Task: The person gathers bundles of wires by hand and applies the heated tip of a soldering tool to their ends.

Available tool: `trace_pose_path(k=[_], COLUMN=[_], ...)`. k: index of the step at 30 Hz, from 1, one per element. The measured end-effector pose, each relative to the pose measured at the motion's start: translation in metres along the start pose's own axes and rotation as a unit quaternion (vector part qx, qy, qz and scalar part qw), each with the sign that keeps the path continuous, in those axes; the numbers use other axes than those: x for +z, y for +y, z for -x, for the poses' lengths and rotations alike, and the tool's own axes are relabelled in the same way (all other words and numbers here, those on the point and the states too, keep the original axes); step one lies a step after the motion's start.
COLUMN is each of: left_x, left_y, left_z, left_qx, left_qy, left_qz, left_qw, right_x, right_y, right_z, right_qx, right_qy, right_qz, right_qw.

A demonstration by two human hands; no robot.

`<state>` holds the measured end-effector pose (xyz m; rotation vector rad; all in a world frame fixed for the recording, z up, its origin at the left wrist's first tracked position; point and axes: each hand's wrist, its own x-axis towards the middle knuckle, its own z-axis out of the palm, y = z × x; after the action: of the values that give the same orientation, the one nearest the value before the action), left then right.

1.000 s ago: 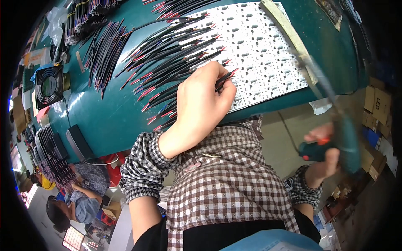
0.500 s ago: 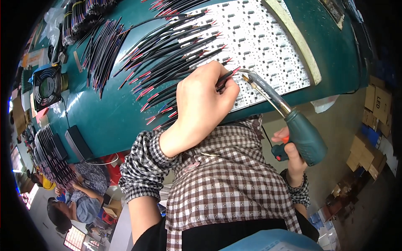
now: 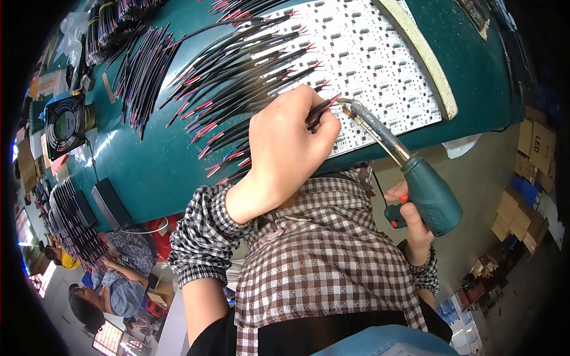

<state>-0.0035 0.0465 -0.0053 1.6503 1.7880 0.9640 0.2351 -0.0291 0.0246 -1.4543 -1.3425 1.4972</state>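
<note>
Pinched in my left hand [image 3: 291, 139] is a black cable [image 3: 320, 110] whose red wire end points to the right. Its tip lies at the near edge of a white circuit board panel [image 3: 380, 77] dotted with small dark parts. My right hand [image 3: 415, 222] is wrapped round the grip of a green soldering gun [image 3: 432, 193] with an orange-red trigger. The gun's metal tip meets or nearly meets the wire end; I cannot tell if they touch. Several black cables [image 3: 237, 77] with red and white wire ends lie in a row, some reaching onto the panel.
A pale curved strip [image 3: 418, 53] lies across the panel's right side. Left on the green table [image 3: 160, 184] are a loose cable pile [image 3: 145, 74], a small black fan [image 3: 66, 123] and a dark box [image 3: 111, 203]. Cardboard boxes [image 3: 537, 142] stand at right. Another person [image 3: 113, 291] sits at lower left.
The soldering gun has shifted very slightly to the left. My left hand holds the cable in nearly the same place.
</note>
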Motion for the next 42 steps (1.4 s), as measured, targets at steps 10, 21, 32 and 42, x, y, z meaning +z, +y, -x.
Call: trace_pose_path(k=[10, 21, 32, 42], left_x=[0.0, -0.005, -0.012, -0.058], left_y=[0.0, 0.015, 0.025, 0.042], left_z=[-0.001, 0.017, 0.012, 0.01], left_qx=[-0.001, 0.086, 0.079, 0.127], left_qy=[-0.006, -0.038, -0.101, -0.048], left_qz=[0.002, -0.111, -0.155, -0.158], left_qw=[1.0, 0.989, 0.98, 0.978], right_x=[-0.002, -0.005, -0.008, -0.016], right_y=[-0.005, -0.006, -0.002, 0.002], right_z=[-0.004, -0.006, -0.008, -0.001], right_qx=[-0.024, -0.029, -0.063, -0.075], right_qy=[0.008, 0.048, 0.075, 0.112], right_qz=[-0.012, -0.036, -0.036, -0.038], right_qw=[1.0, 0.998, 0.995, 0.99])
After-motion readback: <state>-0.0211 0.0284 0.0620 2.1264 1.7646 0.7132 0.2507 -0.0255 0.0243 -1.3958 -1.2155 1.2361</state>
